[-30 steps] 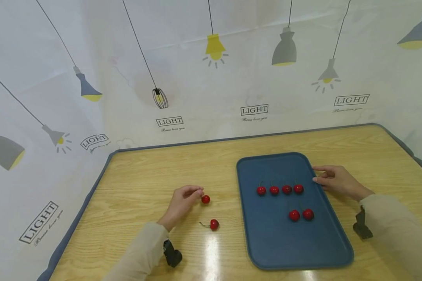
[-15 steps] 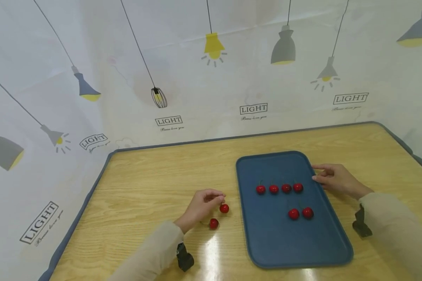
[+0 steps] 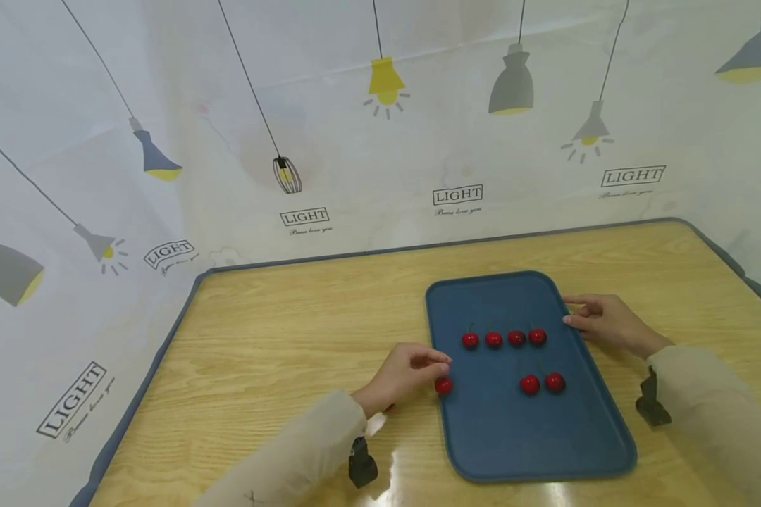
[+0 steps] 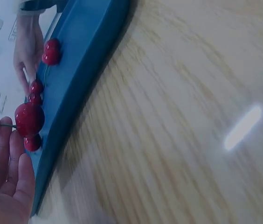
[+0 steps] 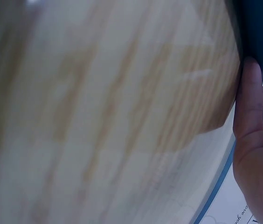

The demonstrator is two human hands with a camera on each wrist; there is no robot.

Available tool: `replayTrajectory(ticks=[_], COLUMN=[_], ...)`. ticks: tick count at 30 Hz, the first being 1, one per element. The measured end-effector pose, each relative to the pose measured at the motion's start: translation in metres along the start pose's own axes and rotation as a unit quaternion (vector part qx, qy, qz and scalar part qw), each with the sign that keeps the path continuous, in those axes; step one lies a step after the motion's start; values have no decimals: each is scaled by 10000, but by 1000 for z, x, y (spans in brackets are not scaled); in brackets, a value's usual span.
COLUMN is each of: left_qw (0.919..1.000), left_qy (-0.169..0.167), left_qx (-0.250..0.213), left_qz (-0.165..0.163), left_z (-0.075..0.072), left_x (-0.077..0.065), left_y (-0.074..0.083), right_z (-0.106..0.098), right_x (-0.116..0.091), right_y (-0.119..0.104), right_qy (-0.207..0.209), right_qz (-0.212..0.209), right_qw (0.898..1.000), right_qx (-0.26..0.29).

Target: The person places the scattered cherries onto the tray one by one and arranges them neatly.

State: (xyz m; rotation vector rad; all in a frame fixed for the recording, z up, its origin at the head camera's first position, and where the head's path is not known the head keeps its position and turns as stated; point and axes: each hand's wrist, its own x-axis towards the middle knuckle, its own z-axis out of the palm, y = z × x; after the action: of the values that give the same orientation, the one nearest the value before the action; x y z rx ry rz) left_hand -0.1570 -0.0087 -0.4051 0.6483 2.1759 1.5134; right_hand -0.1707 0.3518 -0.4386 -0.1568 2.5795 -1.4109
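Note:
My left hand (image 3: 409,373) pinches a cherry (image 4: 29,119) by its green stem between thumb and fingers. In the head view this red cherry hangs over the left rim of the blue tray (image 3: 501,436). My right hand (image 3: 615,325) holds the tray's right edge, its thumb (image 5: 250,93) against the outer wall of the rim. Several cherries lie on the tray: a row toward the back (image 3: 494,340) and a pair (image 3: 530,384) in front of it. Beneath my left wrist, another cherry (image 3: 390,407) on the table is almost fully hidden.
The tray lies on a wooden table (image 3: 279,338) with a blue edge. Behind it stands a pale wall covering (image 3: 368,162) printed with lamps. A dark camera mount (image 3: 361,462) sits on my left wrist, and another (image 3: 652,401) on my right.
My left hand has carried the cherry rightward from the table to the tray's left rim, passing over the other loose cherry. My right hand has stayed at the tray's edge.

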Motion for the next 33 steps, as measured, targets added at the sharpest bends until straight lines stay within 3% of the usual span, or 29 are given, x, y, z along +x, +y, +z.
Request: replayTrajectory(ticks=[8,16,22,27,33], left_qw=[9997,9987,9980,9968,9959], left_qy=[-37,140,84,232,348], left_qx=[37,82,404,399,531], left_qz=[-220,-478,-487,-659,-637], left_z=[21,41,53,61,67], left_x=[6,25,37,44,47], left_y=[13,-4,-2,-2,-4], right_z=[0,0,-1,-1,0], right_x=[1,1,1,1,2], right_y=[2,3,3,4,4], right_qy=[-36,-16,0,-7,-11], right_qz=[40,18,0,20,15], right_qw=[10000,10000,10000,10000,10000], right_qx=[39,-34,-32,10,23])
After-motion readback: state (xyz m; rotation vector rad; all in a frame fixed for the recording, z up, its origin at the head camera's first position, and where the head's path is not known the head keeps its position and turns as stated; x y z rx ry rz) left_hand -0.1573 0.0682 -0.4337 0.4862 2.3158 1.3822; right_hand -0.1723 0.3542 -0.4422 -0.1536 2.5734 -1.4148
